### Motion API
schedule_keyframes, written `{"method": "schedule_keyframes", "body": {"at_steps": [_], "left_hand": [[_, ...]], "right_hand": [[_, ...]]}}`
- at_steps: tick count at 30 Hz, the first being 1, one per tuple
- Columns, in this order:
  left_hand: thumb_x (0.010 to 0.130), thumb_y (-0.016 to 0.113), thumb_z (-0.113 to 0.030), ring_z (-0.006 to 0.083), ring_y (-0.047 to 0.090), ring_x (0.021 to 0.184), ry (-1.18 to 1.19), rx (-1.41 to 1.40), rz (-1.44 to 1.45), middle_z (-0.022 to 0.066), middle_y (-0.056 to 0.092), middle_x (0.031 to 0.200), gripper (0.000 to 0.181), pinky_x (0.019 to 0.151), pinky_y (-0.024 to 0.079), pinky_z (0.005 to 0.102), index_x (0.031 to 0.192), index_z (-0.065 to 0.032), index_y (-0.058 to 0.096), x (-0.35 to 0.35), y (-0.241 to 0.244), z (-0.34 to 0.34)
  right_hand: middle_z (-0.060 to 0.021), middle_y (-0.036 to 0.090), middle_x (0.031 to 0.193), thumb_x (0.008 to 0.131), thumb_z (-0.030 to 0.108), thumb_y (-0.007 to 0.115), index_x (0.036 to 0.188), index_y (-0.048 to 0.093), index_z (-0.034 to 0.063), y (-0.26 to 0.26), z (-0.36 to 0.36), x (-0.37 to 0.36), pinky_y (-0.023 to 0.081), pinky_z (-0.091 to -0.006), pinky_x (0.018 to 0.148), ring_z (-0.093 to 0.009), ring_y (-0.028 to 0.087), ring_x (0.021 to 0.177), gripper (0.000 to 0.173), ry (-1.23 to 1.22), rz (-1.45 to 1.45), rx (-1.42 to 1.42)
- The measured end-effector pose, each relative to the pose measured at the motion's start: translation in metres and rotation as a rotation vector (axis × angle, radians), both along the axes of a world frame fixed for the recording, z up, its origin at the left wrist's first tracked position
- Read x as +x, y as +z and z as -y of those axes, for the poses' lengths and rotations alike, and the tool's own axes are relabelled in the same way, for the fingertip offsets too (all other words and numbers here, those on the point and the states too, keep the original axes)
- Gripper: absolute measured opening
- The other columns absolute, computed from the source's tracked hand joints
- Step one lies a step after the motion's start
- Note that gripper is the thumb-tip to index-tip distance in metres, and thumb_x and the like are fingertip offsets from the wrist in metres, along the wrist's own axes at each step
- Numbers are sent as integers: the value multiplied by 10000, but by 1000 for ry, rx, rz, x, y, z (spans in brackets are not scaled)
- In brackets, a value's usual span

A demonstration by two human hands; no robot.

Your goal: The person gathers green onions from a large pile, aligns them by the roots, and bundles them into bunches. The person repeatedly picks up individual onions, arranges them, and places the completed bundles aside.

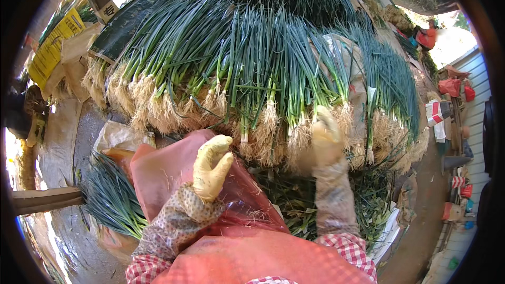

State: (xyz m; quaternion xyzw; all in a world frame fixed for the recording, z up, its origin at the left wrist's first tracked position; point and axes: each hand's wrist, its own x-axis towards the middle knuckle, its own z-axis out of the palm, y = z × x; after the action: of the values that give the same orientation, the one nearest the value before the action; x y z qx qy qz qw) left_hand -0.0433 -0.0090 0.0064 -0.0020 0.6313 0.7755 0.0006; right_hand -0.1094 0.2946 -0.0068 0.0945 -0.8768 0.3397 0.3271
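My left hand (212, 167), in a pale yellow glove, is raised over the red plastic apron (244, 205) on my lap. Its thumb and fingers are apart with nothing between them. A long heap of green onions (252, 55) lies before me, leaves pointing away and pale, stringy roots (270, 120) towards me. At the root ends, right of the middle, is my right hand (326, 132), gloved too and blurred. Its fingers are curled beside the white stems; whether they grip any is unclear. Loose root strands cling to the apron.
Discarded leaves (303, 197) lie below the heap. A smaller onion bundle (112, 195) rests at my left, near a wooden beam (47, 200). Dark sheeting (130, 23) covers part of the heap. Other people (426, 37) are farther off.
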Motion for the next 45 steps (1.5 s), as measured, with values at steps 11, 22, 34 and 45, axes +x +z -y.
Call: {"method": "schedule_keyframes", "body": {"at_steps": [11,22,34,45], "left_hand": [[924,579,-78,191,583,1072,-68,210,207,124,602,1184,250,932,485,350,1149,32,574,27,24,0],[940,563,-126,166,636,914,-211,281,334,111,663,1056,220,823,520,307,1089,26,617,29,26,1],[948,564,-273,137,584,503,-558,347,673,48,620,676,223,439,448,239,899,-57,584,40,18,-9],[865,649,-128,210,661,657,-285,-728,95,137,676,762,155,611,518,339,993,-45,677,62,-9,-15]], "right_hand": [[-46,605,711,896,251,637,898,618,10,-4,73,-41,439,-237,423,-101,509,532,242,53,591,-697],[-104,644,731,957,429,500,1011,629,5,-3,19,-20,477,-316,417,-164,590,538,446,-91,521,-916],[-117,580,1253,982,287,521,1246,546,-49,25,140,92,424,-293,973,-181,540,1149,429,616,1121,-1274],[-136,459,562,943,296,553,660,494,-3,-5,120,77,380,-401,489,-303,497,503,415,261,727,-321]]}}
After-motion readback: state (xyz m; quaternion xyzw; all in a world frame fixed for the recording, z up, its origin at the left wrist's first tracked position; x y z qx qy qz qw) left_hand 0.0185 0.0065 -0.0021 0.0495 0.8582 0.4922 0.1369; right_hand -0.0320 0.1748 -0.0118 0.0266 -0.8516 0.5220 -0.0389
